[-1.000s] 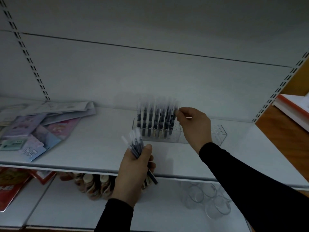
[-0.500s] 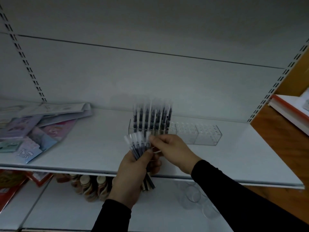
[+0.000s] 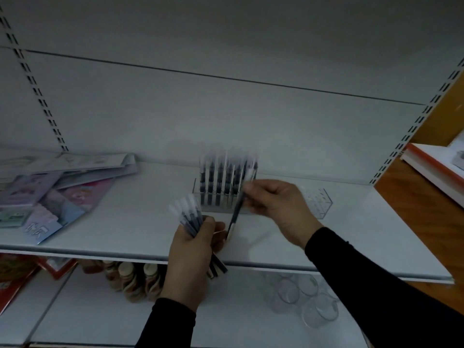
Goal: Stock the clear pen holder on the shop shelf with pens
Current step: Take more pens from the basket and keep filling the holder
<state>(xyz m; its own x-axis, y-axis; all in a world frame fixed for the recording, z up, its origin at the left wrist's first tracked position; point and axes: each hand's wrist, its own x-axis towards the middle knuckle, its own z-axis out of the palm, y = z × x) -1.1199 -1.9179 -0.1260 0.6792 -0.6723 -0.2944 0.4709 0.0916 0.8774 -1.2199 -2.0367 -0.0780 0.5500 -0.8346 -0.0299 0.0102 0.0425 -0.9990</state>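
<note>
A clear pen holder (image 3: 319, 202) stands on the white shelf (image 3: 130, 222), its left half filled with several upright dark pens (image 3: 221, 179) with pale caps; its right part shows no pens. My left hand (image 3: 193, 257) is closed around a bundle of pens (image 3: 188, 217), caps fanned upward, in front of the shelf edge. My right hand (image 3: 276, 204) pinches a single pen (image 3: 236, 214) near its cap end. That pen hangs tilted, lower end toward the left hand, just in front of the holder.
Flat stationery packs (image 3: 50, 194) lie in a loose pile at the shelf's left. On the lower shelf stand small jars (image 3: 135, 280) and clear glasses (image 3: 301, 295). A slotted upright (image 3: 411, 126) bounds the shelf on the right, with a wooden surface and an orange-edged box (image 3: 437, 167) beyond.
My right hand went from the holder to the bundle, took one pen out, and now lifts it back up toward the holder. The left hand stayed put with the bundle.
</note>
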